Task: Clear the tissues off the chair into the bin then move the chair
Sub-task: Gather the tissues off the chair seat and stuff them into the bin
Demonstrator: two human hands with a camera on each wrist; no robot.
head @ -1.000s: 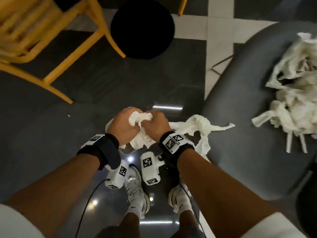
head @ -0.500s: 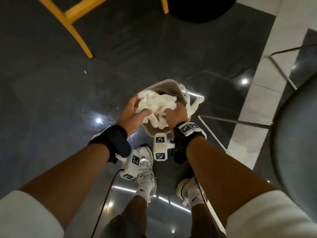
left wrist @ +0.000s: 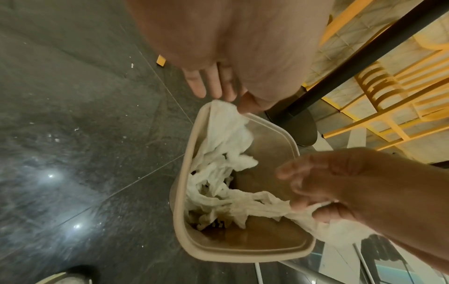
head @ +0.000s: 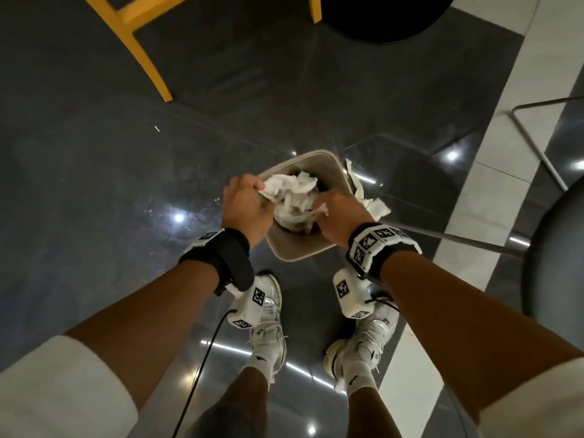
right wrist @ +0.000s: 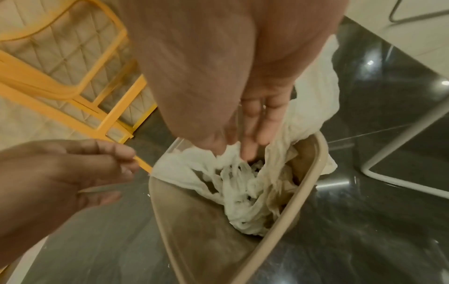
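The beige bin (head: 300, 256) stands on the dark floor just ahead of my feet, with crumpled white tissues (head: 294, 200) inside it. My left hand (head: 245, 203) hovers at the bin's left rim (left wrist: 184, 173); its fingers (left wrist: 211, 84) are straight and the thumb tip touches a tissue edge. My right hand (head: 335, 213) is over the right rim, pinching a tissue strand (left wrist: 279, 207) between thumb and fingers. A loose tissue strip (head: 366, 197) hangs outside the right rim. The grey chair seat (head: 556, 263) shows at the right edge; whatever lies on it is out of view.
A thin metal leg of the grey chair (head: 458, 240) runs along the floor right of the bin. A yellow chair leg (head: 145, 58) and a black round table base (head: 379, 17) stand farther ahead. My white shoes (head: 268, 314) are right behind the bin.
Both hands carried the tissue wad away from the grey chair and down into the bin. The hands have moved apart and the left one has loosened its hold.
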